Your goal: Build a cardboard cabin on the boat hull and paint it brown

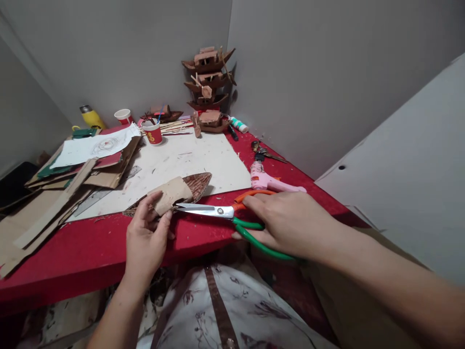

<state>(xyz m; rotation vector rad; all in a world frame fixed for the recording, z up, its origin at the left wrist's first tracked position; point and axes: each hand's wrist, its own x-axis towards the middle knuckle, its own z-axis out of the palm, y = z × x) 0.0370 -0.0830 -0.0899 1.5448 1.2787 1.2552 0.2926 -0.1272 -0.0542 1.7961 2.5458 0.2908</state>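
Note:
My left hand [147, 240] grips a small cardboard boat [198, 186] near the table's front edge, its thumb and fingers on the tan curved cover [172, 194] over the middle. The boat's textured brown end points to the right. My right hand [286, 220] is wrapped round the handles of a pair of scissors [221, 212], one handle orange and the other green. The scissor blades point left, with their tips at the lower edge of the cover, close to my left thumb. The blades look nearly closed.
Cardboard pieces and a drawn sheet [98, 147] lie at the left. A red paper cup [152, 133] stands on the white board [174, 157]. Stacked model boats [207, 80] are at the back. A pink glue gun [271, 182] lies beyond my right hand.

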